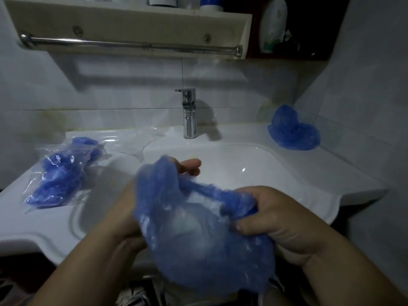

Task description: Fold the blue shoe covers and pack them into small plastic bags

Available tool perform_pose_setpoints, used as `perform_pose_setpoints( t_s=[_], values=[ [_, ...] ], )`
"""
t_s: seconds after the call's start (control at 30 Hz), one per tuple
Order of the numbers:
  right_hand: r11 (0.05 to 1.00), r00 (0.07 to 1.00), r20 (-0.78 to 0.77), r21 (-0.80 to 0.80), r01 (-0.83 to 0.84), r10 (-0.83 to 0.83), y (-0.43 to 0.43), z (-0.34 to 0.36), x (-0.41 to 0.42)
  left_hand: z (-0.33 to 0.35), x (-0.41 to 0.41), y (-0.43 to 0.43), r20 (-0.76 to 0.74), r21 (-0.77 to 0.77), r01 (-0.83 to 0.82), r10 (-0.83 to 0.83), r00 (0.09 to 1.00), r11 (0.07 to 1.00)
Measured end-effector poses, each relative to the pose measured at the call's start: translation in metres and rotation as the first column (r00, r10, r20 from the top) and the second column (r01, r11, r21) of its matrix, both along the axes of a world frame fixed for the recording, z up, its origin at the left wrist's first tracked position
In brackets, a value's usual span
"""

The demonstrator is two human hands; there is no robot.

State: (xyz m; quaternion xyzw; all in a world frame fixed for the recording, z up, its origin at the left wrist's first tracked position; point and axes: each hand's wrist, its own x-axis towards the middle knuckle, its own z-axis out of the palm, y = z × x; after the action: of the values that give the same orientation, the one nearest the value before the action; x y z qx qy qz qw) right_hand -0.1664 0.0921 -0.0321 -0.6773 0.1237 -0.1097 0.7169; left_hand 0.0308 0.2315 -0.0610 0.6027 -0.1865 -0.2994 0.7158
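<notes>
**Shoe cover held between both hands**

The right hand (271, 215) grips the bunched rim of a blue shoe cover (198, 250). The left hand (127, 208) holds its other end. The cover hangs over the sink (287, 164), in front of the faucet (189, 113). Bagged covers (59, 173) lie left of the faucet, and a loose cover (293, 131) lies right of it.

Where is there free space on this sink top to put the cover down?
Free: the right ledge, in front of the loose covers; the back ledge between the faucet and those covers. Crowded: the left ledge, with packed bags and empty bags.
</notes>
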Motion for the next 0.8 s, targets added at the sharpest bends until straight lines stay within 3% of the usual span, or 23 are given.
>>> perform_pose_setpoints(
  t_s=[0.07, 0.13, 0.2, 0.27, 0.37, 0.47, 0.53, 0.6, 0.8],
  values=[
    [0.981, 0.978, 0.077, -0.002, 0.193, -0.193, -0.006, 0.001, 0.000, 0.028, -0.013, -0.005, -0.056, -0.199, 0.066, -0.079, 0.995, 0.978],
    [0.902, 0.911, 0.145, -0.149, 0.405, -0.385, -0.010, 0.001, -0.001, 0.043, -0.016, -0.001, -0.056, -0.283, 0.085, -0.105, 0.993, 0.955],
    [0.758, 0.836, 0.219, -0.352, 0.549, -0.504, -0.012, 0.002, -0.003, 0.049, -0.019, 0.001, -0.096, -0.275, 0.071, -0.101, 0.990, 0.959],
    [0.693, 0.814, 0.250, -0.429, 0.579, -0.525, -0.010, 0.004, -0.005, 0.047, -0.024, 0.000, -0.058, -0.182, 0.120, -0.132, 0.990, 0.976],
    [0.788, 0.885, 0.220, -0.404, 0.465, -0.410, -0.005, 0.005, -0.004, 0.038, -0.033, -0.008, 0.062, -0.055, 0.165, -0.162, 0.985, 0.985],
    [0.971, 0.964, 0.167, -0.082, 0.223, -0.207, -0.002, 0.008, -0.008, 0.032, -0.034, -0.012, 0.102, -0.032, 0.059, -0.055, 0.993, 0.998],
    [0.982, 0.978, 0.116, 0.101, 0.160, -0.171, -0.003, 0.012, -0.013, 0.034, -0.031, -0.009, 0.148, -0.047, 0.042, -0.035, 0.988, 0.998],
    [0.968, 0.977, 0.052, 0.157, 0.195, -0.205, -0.004, 0.014, -0.016, 0.035, -0.032, -0.007, 0.190, -0.062, 0.081, -0.067, 0.979, 0.995],
    [0.938, 0.939, -0.015, 0.038, 0.344, -0.344, 0.001, 0.006, -0.008, 0.030, -0.030, -0.006, 0.227, -0.058, 0.047, -0.032, 0.973, 0.997]
  ],
)
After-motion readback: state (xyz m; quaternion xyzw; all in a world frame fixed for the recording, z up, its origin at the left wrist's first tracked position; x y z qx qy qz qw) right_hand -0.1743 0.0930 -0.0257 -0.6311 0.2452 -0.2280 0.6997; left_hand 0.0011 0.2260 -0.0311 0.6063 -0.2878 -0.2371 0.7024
